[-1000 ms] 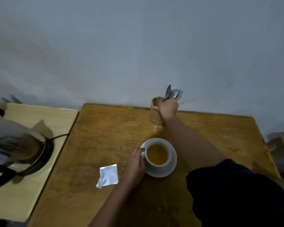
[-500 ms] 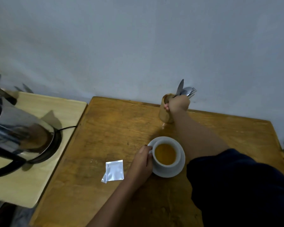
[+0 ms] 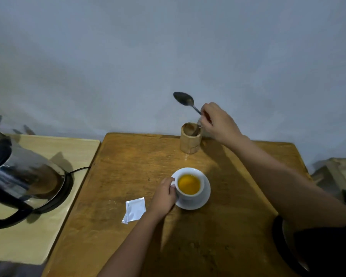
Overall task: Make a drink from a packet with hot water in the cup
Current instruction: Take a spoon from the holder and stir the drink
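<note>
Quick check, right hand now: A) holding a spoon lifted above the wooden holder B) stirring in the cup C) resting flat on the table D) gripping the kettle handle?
A: the right hand pinches the handle of the spoon, whose bowl is raised clear above the wooden holder, away from the cup that the left hand steadies.

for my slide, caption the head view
Right hand lifts spoon from holder; left hand steadies cup.
</note>
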